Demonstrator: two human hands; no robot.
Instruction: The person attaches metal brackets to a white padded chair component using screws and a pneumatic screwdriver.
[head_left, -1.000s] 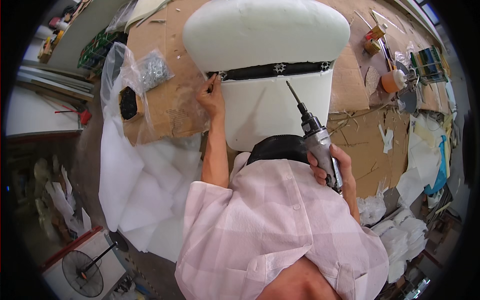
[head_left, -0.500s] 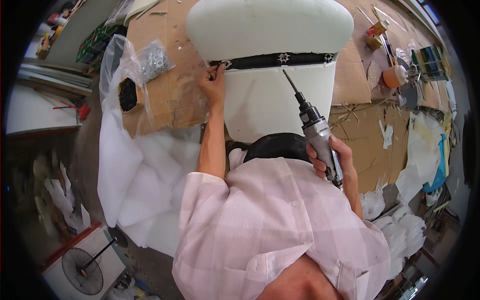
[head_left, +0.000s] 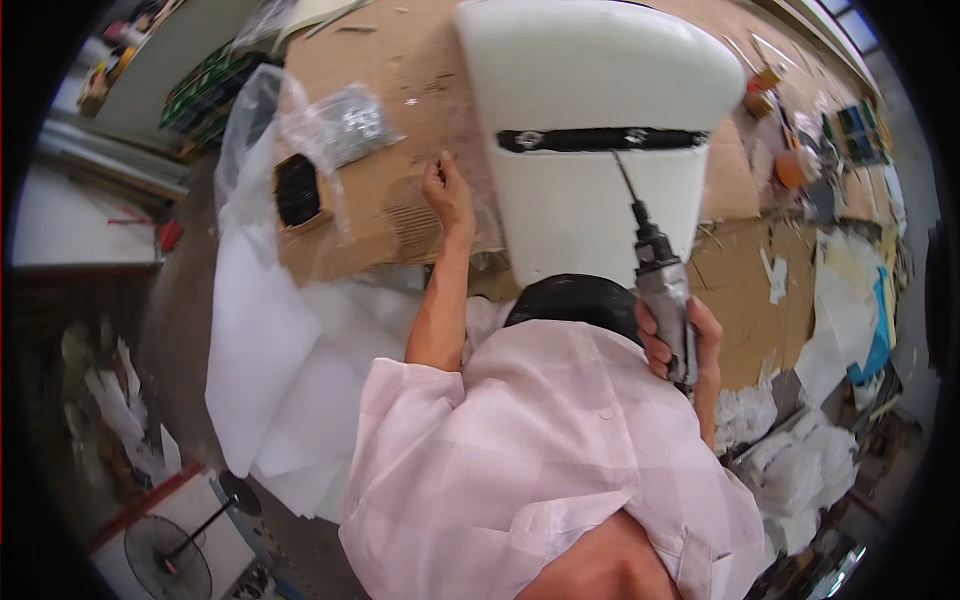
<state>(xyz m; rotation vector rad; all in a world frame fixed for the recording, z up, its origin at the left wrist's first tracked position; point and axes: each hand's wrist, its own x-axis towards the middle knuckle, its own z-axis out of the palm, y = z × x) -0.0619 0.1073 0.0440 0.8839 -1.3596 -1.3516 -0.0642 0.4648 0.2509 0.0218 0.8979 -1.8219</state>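
Comparing frames, I see my left hand has left the seat strap for the cardboard, apparently pinching something small. Right hand stays wrapped around the driver, bit aimed at the strap; fastening looks paused.

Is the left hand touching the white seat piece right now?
Apart. The head view shows the left hand over brown cardboard, bare board visible between it and the white seat piece.
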